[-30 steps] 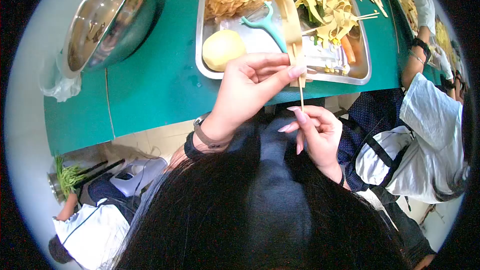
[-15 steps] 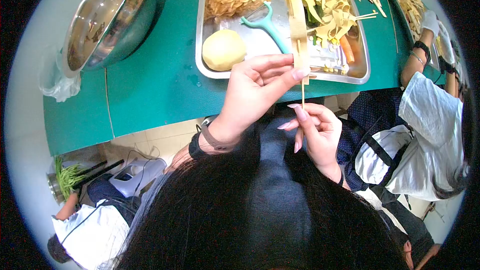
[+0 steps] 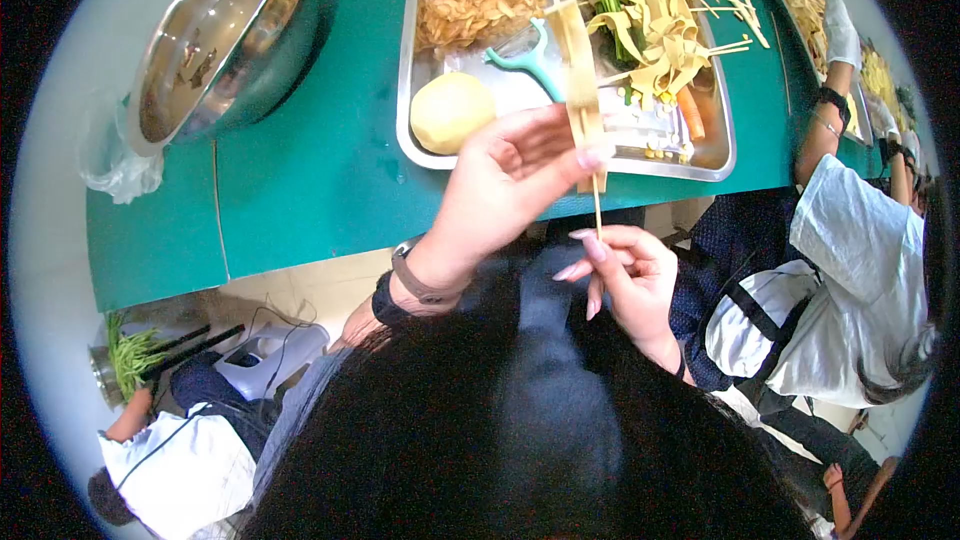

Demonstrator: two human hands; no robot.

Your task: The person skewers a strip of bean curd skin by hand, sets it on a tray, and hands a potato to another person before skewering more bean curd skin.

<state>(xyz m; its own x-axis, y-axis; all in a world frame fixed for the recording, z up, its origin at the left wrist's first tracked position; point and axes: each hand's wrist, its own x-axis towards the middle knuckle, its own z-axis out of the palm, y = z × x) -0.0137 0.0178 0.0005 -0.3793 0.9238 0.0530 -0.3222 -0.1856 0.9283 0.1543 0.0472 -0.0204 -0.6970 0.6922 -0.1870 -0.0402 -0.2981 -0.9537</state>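
Observation:
My left hand point(image 3: 505, 175) pinches a long pale-yellow strip, which looks like tofu skin point(image 3: 577, 50), between thumb and fingers. A thin bamboo skewer point(image 3: 599, 208) runs lengthwise along the strip and sticks out below it. The skewer's lower end is in the fingertips of my right hand point(image 3: 635, 275). Both hands are at the near edge of a metal tray point(image 3: 660, 169). In the tray lie a round, peeled-looking potato point(image 3: 452, 112), a turquoise peeler point(image 3: 537, 62), a heap of brown flakes point(image 3: 475, 0) and a pile of skewered yellow strips point(image 3: 670, 35).
Green stalks point(image 3: 605, 5) and a carrot piece point(image 3: 690, 113) lie by the skewers. A steel bowl point(image 3: 215, 50) and a clear plastic bag point(image 3: 120, 160) are at left on the green table point(image 3: 310, 190). A co-worker's gloved hand point(image 3: 842, 35) is at right; another person sits lower left.
My right hand has moved slightly down, away from my left, and more of the skewer shows between them. The strip leans a little more left. The co-worker's gloved hand has shifted up.

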